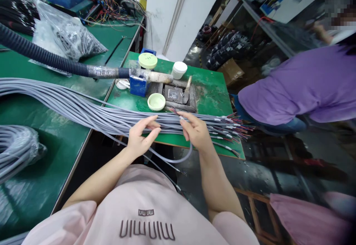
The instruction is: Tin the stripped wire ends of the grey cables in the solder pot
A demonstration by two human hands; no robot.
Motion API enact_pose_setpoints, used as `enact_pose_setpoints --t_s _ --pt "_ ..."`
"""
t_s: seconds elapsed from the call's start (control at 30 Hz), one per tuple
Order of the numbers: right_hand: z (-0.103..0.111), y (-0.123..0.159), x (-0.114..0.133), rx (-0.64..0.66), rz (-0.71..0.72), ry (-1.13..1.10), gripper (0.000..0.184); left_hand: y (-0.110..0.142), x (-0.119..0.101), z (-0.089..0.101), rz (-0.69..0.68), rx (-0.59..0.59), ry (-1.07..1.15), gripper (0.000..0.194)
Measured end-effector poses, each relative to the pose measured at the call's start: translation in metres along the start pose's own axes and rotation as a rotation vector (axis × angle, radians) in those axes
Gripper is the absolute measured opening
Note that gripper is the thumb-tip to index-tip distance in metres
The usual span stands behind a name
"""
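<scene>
My right hand [195, 129] pinches the end of a grey cable [187, 157], whose thin stripped wires [174, 110] point toward the square metal pot. From the hand this cable loops down past the bench's front edge. Over the cable bundle [111, 117], my left hand [143, 135] has its thumb and fingers apart and holds nothing. At the bundle's right end, several cables show white sleeves and bare coloured wires [241, 128]. Behind the bundle sits the dirty square pot [174, 93], with a flat scraper [187, 90] resting on it. A small pale green dish [156, 102] stands beside the pot.
A corrugated hose [66, 65] runs in from the left to a blue box [138, 85]. Behind are a white jar [179, 69] and a yellow-green lid [148, 60]. A coiled cable [16, 148] lies left. A person in purple [289, 85] is at the right.
</scene>
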State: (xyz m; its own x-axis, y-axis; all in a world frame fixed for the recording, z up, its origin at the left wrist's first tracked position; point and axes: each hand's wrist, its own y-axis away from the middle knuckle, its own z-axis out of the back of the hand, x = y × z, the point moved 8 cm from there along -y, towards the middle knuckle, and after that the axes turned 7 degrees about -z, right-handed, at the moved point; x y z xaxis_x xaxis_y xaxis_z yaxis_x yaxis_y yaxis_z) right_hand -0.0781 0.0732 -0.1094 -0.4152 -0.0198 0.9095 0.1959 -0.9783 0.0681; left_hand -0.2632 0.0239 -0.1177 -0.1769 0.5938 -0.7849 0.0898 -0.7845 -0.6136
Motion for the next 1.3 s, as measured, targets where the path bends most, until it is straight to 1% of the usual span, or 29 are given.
enact_pose_setpoints --t_s 0.07,0.13,0.23,0.33,0.47,0.53,0.67,0.8,0.9,0.97,1.03,1.1,1.17,1.23,1.3 --pt "0.001 -0.019 0.001 0.031 -0.013 -0.014 0.039 -0.008 0.004 0.012 -0.048 0.019 -0.177 0.029" --pt "-0.002 -0.037 0.003 0.06 -0.019 0.003 0.038 -0.012 0.012 0.022 -0.064 0.026 -0.327 0.024" --pt "-0.011 -0.061 0.006 0.116 -0.011 0.066 0.037 -0.013 0.025 0.03 -0.066 0.044 -0.445 0.022" --pt "-0.022 -0.081 0.004 0.178 -0.004 0.128 0.038 -0.01 0.031 0.027 -0.081 0.099 -0.5 0.022" --pt "-0.035 -0.102 -0.004 0.242 0.002 0.205 0.04 -0.008 0.03 0.021 -0.105 0.144 -0.551 0.022" --pt "-0.038 -0.11 -0.008 0.242 0.029 0.275 0.04 -0.007 0.03 0.02 -0.112 0.151 -0.577 0.023" --pt "-0.042 -0.12 -0.009 0.197 0.093 0.421 0.038 -0.007 0.029 0.019 -0.121 0.154 -0.628 0.024" --pt "-0.047 -0.125 -0.007 0.181 0.131 0.502 0.035 -0.007 0.029 0.019 -0.123 0.158 -0.638 0.024" --pt "-0.049 -0.126 -0.005 0.185 0.121 0.531 0.034 -0.007 0.03 0.019 -0.116 0.164 -0.626 0.024" --pt "-0.046 -0.124 -0.003 0.184 0.108 0.531 0.035 -0.007 0.03 0.019 -0.114 0.164 -0.62 0.024" --pt "-0.038 -0.12 0.002 0.167 0.122 0.511 0.035 -0.007 0.03 0.019 -0.12 0.158 -0.617 0.024" --pt "-0.023 -0.117 0.007 0.126 0.131 0.473 0.037 -0.007 0.029 0.019 -0.133 0.15 -0.613 0.023" --pt "-0.003 -0.115 0.006 0.064 0.1 0.439 0.04 -0.007 0.029 0.019 -0.142 0.152 -0.606 0.023" --pt "0.015 -0.116 0.0 -0.001 0.051 0.428 0.042 -0.007 0.029 0.018 -0.142 0.159 -0.602 0.023" --pt "0.028 -0.119 -0.009 -0.056 0.024 0.441 0.043 -0.008 0.03 0.018 -0.138 0.168 -0.605 0.023"
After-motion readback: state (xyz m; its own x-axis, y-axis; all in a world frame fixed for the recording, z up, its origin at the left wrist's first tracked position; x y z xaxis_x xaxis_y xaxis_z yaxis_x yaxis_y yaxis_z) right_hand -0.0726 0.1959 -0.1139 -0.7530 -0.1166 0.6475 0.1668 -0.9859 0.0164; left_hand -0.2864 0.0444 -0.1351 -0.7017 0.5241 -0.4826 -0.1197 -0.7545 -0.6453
